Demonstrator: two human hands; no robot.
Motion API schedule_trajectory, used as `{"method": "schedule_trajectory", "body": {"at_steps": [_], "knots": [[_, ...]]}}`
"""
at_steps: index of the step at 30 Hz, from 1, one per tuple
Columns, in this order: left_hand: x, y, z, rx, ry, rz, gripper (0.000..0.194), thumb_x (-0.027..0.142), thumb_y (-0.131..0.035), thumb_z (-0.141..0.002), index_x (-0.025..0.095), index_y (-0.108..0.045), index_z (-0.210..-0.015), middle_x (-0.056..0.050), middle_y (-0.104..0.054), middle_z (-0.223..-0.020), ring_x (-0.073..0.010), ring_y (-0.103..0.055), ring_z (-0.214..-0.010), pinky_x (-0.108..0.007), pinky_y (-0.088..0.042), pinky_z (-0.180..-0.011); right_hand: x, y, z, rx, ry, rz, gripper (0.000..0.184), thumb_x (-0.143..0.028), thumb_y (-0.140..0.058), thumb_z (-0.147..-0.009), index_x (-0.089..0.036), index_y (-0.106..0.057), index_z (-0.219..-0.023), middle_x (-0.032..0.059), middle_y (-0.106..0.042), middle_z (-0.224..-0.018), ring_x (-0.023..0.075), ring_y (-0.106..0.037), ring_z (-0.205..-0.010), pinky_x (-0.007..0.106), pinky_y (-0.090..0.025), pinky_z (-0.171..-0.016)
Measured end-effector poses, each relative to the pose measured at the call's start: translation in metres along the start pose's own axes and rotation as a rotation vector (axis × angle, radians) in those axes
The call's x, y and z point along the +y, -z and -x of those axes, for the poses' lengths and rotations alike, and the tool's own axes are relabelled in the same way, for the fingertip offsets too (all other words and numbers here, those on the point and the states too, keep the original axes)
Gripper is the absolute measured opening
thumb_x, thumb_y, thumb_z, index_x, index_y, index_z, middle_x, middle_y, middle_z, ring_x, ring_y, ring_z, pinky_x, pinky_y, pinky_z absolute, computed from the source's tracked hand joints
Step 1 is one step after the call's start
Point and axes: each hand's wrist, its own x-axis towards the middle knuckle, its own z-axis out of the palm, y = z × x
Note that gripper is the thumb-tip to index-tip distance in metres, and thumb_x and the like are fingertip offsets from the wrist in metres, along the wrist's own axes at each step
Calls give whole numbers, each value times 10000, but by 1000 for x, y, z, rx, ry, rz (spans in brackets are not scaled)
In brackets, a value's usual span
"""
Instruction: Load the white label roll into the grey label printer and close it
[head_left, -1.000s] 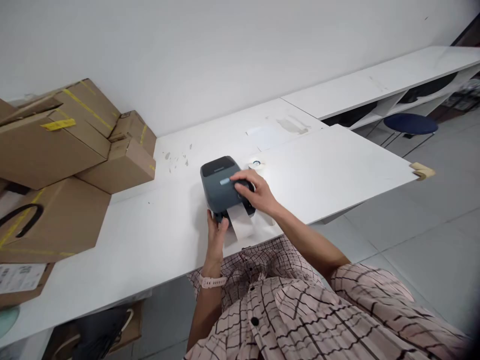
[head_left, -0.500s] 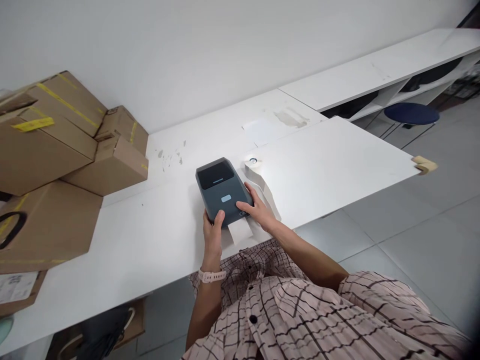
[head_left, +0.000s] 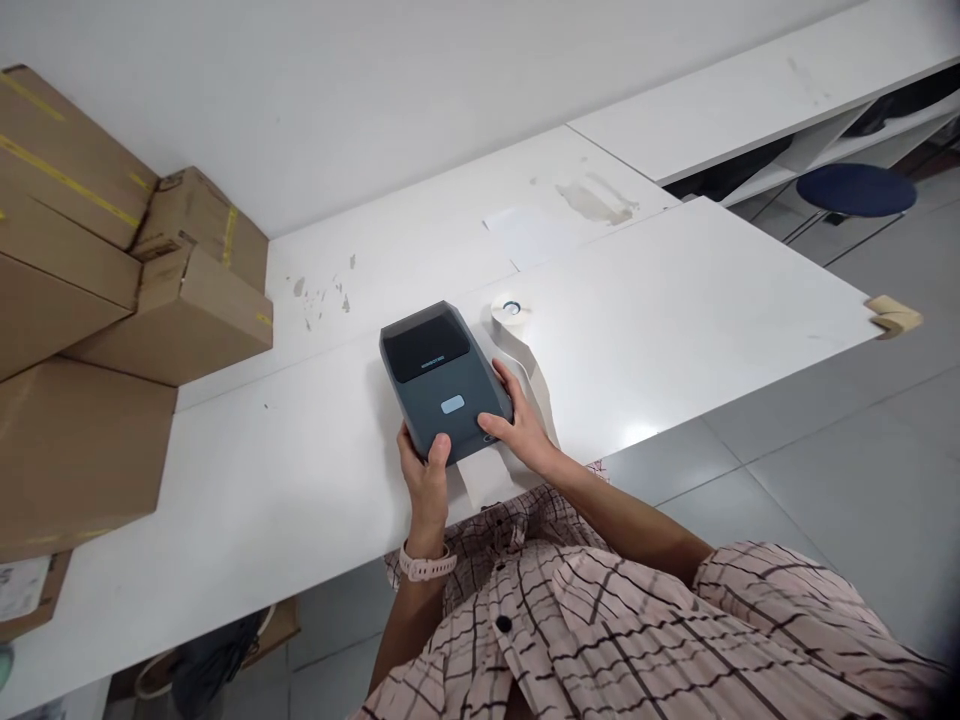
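Note:
A dark grey label printer (head_left: pixel 427 400) with a black window and a light blue button rests near the table's front edge. My left hand (head_left: pixel 425 480) grips its front left corner, thumb on top. On the front right corner, my right hand (head_left: pixel 521 420) is closed round the casing, with the thumb on its upper face and fingers along the side. A white label strip (head_left: pixel 484 478) sticks out of the printer's front. To the right stands a roll of label paper (head_left: pixel 511 310), its loose backing strip (head_left: pixel 541 385) curling toward the front edge behind my right hand.
Cardboard boxes (head_left: pixel 202 310) with yellow tape are stacked on the left of the white table (head_left: pixel 300 480). A sheet of white paper (head_left: pixel 525 235) lies at the back. Padding (head_left: pixel 892 316) covers the right corner. A blue stool (head_left: pixel 856 190) stands beyond.
The view has come closer and shifted, so the boxes sit further left. Both hands keep their hold on the printer, and the label strip at its front still hangs out.

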Motion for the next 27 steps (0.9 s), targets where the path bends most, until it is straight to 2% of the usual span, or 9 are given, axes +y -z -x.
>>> {"method": "schedule_trajectory", "body": {"at_steps": [5,7,9,11,14,17,19,23,27], "knots": [[-1,10,20,-60,35,16,722,586,-709,-789,221,-509,-1379,-140,-589,-1376,-283,-587,-1228,-388,-498,-991,7,-1,-2,18,17,21,1013,-674,-693,-787,-291,-217,-1595,139,-348,-1606,338,-389,-1462,531,-436,-1144],[-4,16,40,-3,72,-43,706,595,-734,-761,234,-541,-1335,-134,-621,-1305,-261,-617,-1147,-357,-518,-907,7,-1,-2,31,14,7,1020,-677,-692,-780,-268,-230,-1592,146,-353,-1604,341,-380,-1468,529,-426,-1152],[-7,19,59,54,142,-91,568,640,-714,-754,214,-634,-1120,-94,-674,-1001,-210,-641,-862,-310,-512,-707,6,-2,-3,44,5,0,1033,-679,-699,-766,-243,-249,-1587,159,-365,-1598,348,-376,-1469,535,-406,-1165],[-6,17,68,-134,240,-43,481,679,-641,-796,199,-635,-830,-25,-578,-686,-150,-525,-596,-285,-441,-570,4,-3,-4,54,-8,3,1044,-677,-712,-749,-238,-264,-1583,165,-384,-1587,356,-381,-1466,545,-392,-1169],[-4,7,62,-287,296,69,509,682,-679,-755,184,-594,-693,9,-503,-567,-113,-441,-506,-263,-368,-515,5,-4,-5,54,0,0,1050,-680,-714,-735,-247,-268,-1581,157,-407,-1573,353,-390,-1460,550,-385,-1171],[-9,-3,49,-242,275,42,549,683,-768,-635,180,-549,-605,44,-428,-481,-77,-356,-446,-240,-275,-467,5,-5,-5,57,15,19,1020,-679,-682,-761,-242,-260,-1581,158,-423,-1560,339,-416,-1444,540,-393,-1162],[-14,-5,45,-225,221,15,560,684,-763,-634,190,-507,-571,59,-390,-458,-67,-326,-432,-233,-262,-464,2,-6,-3,90,45,80,965,-653,-652,-800,-233,-261,-1576,164,-427,-1554,336,-429,-1434,551,-398,-1149],[-24,-5,51,-168,110,-12,545,660,-736,-693,202,-472,-562,58,-399,-456,-78,-367,-440,-225,-307,-476,-22,-6,4,163,418,422,722,-469,-595,-897,-242,-343,-1534,134,-545,-1469,331,-416,-1433,593,-343,-1160],[-28,3,60,-134,109,37,555,710,-669,-745,198,-519,-594,35,-459,-493,-92,-409,-453,-229,-328,-468,-48,-9,14,-10,790,750,561,-276,-507,-965,-259,-375,-1510,69,-725,-1218,285,-447,-1415,558,-294,-1183]]}}
